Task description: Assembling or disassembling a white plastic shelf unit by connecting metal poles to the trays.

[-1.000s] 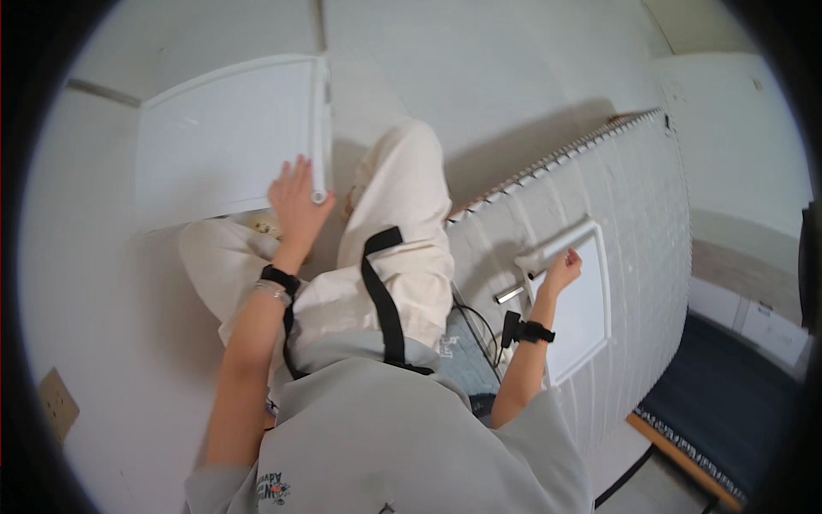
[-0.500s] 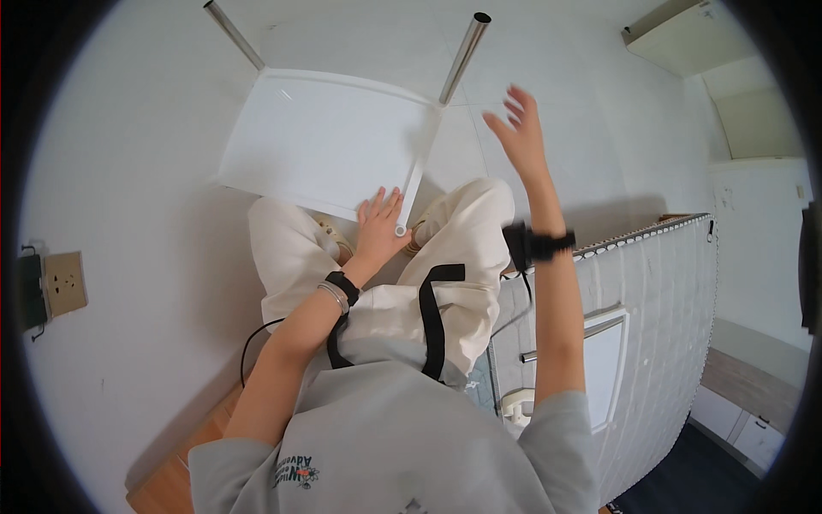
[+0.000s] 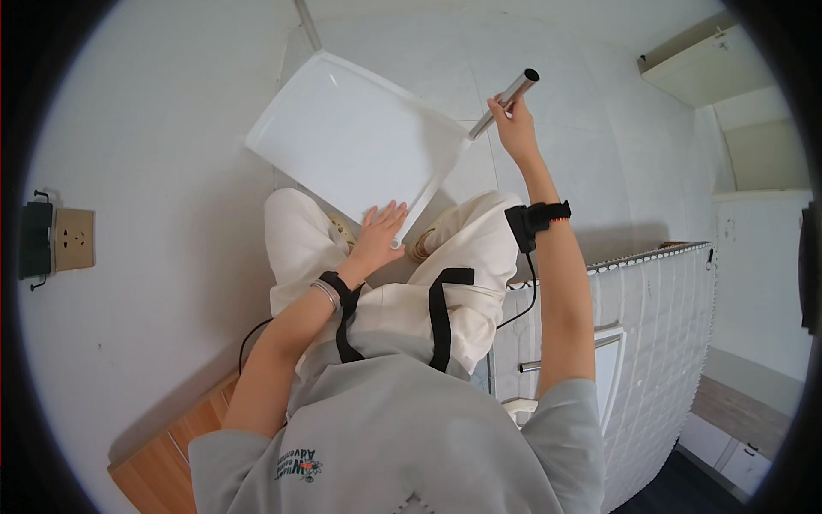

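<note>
A white rectangular panel with a raised rim (image 3: 360, 141) lies in front of my knees. Metal tubes stand up from its far corners: one silver tube (image 3: 307, 24) at the far left, another metal tube (image 3: 491, 116) at the right. My right hand (image 3: 515, 124) has its fingers wrapped round the right tube, below its dark open end. My left hand (image 3: 379, 238) lies with fingers spread on the panel's near corner, beside a small round white socket (image 3: 396, 244) there.
At the right stands a surface under a pale quilted cover (image 3: 651, 334), holding another white framed panel (image 3: 611, 377) and a metal tube (image 3: 530, 367). A wall with a socket plate (image 3: 74, 239) rises at the left. A pale cabinet (image 3: 698, 64) hangs at the upper right.
My right hand, open in the air before, has closed on the right tube. The panel has turned clockwise and its right tube leans further right. My left hand stays on the near corner.
</note>
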A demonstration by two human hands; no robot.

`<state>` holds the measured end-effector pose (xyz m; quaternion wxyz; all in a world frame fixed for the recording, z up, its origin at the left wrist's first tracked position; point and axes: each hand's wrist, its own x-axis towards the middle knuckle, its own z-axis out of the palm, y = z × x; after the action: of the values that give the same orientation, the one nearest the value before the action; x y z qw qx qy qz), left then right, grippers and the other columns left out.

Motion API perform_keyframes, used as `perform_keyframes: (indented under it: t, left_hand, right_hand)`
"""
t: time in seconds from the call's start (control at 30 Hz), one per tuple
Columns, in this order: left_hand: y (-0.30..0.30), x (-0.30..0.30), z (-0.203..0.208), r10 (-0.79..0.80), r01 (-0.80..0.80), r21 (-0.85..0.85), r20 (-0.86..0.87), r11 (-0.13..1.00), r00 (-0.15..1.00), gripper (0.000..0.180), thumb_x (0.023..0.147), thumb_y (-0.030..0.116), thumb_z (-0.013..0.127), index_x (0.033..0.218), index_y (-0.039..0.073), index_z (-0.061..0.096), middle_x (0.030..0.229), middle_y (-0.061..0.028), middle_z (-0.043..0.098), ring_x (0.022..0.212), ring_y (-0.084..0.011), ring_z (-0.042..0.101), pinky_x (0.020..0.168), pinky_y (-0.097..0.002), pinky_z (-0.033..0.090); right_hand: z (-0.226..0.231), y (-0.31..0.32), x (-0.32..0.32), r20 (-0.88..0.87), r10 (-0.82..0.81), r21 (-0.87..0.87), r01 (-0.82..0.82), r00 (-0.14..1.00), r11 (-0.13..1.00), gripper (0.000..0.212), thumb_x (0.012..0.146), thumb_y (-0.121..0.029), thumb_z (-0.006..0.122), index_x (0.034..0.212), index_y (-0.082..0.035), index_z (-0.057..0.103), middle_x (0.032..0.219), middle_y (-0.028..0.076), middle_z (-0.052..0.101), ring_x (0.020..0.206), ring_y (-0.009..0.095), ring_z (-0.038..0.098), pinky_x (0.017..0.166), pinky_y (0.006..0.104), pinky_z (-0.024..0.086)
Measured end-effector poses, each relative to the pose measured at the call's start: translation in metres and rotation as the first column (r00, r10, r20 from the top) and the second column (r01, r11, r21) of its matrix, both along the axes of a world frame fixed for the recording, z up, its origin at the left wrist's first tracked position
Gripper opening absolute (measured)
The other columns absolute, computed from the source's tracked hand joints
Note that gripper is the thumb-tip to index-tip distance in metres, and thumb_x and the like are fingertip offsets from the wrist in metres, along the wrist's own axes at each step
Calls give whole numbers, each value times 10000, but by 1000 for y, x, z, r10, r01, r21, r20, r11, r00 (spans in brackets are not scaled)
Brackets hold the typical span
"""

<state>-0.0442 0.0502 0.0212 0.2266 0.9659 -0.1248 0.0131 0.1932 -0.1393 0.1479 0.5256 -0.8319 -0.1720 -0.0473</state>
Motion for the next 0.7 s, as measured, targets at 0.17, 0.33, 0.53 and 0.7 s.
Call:
perform_keyframes:
  t: [0.17, 0.33, 0.53, 0.7]
  left_hand:
    - [40, 17, 6, -130, 131, 25, -39, 991, 991, 694, 669, 248, 628, 1287, 70, 368, 1376, -47, 319, 1289, -211, 252, 1040, -468, 171]
    - [101, 36, 27, -284, 306, 141, -155, 941, 946, 698, 660, 226, 662, 1293, 159, 376, 1380, -6, 313, 1291, -237, 241, 1052, -474, 171]
    - [146, 41, 49, -212, 275, 295, -229, 915, 950, 639, 696, 166, 663, 1276, 189, 396, 1385, 4, 303, 1296, -240, 226, 1051, -477, 178]
    - [185, 29, 33, -145, 199, 417, -158, 887, 977, 576, 718, 120, 630, 1252, 181, 426, 1357, -19, 344, 1284, -251, 246, 1038, -488, 199]
  right_hand:
    - [1, -14, -17, -24, -66, 39, 67, 998, 997, 293, 808, -213, 598, 992, -10, 494, 883, 124, 595, 801, 215, 565, 751, 345, 436]
    - [9, -19, -42, -33, -45, -48, 44, 998, 998, 294, 746, -247, 671, 861, -10, 541, 775, 100, 611, 744, 188, 568, 716, 330, 436]
    - [18, 6, -78, -1, -88, -5, 88, 996, 996, 294, 682, -224, 730, 736, -4, 542, 666, 93, 606, 641, 195, 573, 666, 302, 448]
    - [22, 35, -121, 63, -22, -21, 23, 998, 1000, 249, 666, -152, 732, 690, -23, 521, 611, 53, 561, 594, 177, 544, 614, 292, 443]
